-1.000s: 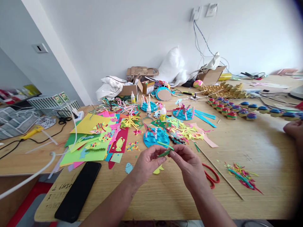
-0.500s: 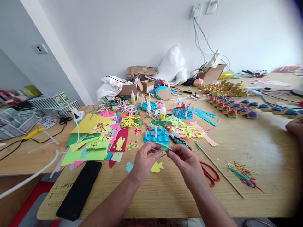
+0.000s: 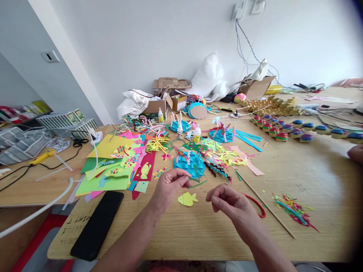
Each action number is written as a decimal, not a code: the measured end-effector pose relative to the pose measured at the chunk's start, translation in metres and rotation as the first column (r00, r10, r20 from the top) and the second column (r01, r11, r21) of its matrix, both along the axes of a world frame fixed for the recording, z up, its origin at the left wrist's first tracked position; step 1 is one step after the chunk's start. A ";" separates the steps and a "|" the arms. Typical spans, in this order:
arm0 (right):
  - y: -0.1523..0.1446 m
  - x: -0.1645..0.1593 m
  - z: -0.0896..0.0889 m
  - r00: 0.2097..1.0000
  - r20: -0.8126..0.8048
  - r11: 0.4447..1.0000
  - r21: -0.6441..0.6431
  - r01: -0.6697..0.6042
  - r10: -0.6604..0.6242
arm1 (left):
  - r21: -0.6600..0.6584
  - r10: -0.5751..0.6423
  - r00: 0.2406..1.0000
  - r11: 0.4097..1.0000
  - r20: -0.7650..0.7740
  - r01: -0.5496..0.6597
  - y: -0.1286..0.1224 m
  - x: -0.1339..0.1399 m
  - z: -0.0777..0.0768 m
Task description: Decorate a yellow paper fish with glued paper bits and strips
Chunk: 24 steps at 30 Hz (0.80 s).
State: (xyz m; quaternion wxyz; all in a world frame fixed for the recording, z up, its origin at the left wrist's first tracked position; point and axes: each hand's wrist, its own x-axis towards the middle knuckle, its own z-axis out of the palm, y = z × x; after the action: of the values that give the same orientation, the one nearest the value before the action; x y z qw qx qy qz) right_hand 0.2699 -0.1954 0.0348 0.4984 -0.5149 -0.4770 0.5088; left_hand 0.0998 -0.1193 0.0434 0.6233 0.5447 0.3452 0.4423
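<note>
1. Your left hand (image 3: pixel 177 180) pinches a thin green strip (image 3: pixel 200 184) between thumb and fingers, above the front half of the table (image 3: pixel 184 238).
2. Your right hand (image 3: pixel 224 200) is apart from it, fingers curled; I cannot tell whether they hold anything.
3. A hard pinch could crease the strip; a slack one could drop it near the yellow-green fish cutout (image 3: pixel 186 199).
4. A forward sweep could snag its loose end on the ruffled blue disc (image 3: pixel 181 163).
5. Swinging your right hand outward could knock the red loop (image 3: pixel 259 206) or roll the wooden stick (image 3: pixel 268 206) towards the front edge.
6. A black phone (image 3: pixel 98 226) lies by the front-left corner, coloured sheets (image 3: pixel 110 181) behind it.
7. Beyond the back edge stands a pale wall (image 3: pixel 141 45) with sockets (image 3: pixel 239 10).
</note>
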 end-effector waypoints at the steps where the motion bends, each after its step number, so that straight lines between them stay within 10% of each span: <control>1: -0.004 0.004 -0.001 0.999 0.022 0.999 -0.020 -0.032 0.033 | -0.008 -0.011 1.000 1.000 0.010 0.011 0.000 -0.001 0.001; 10: -0.005 0.015 0.010 0.993 0.056 0.991 0.082 0.104 -0.108 | -0.015 -0.268 0.962 0.964 -0.060 0.267 -0.011 0.006 0.019; 24: -0.023 -0.003 0.001 0.996 0.077 0.994 0.097 -0.045 0.037 | 0.139 -0.120 0.958 0.977 -0.262 0.160 -0.006 0.006 0.017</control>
State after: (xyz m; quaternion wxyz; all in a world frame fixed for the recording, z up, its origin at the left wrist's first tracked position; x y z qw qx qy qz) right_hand 0.2665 -0.2184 0.0357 0.4943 -0.4987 -0.5304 0.4751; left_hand 0.1058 -0.1256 0.0603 0.5587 0.6675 0.3458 0.3502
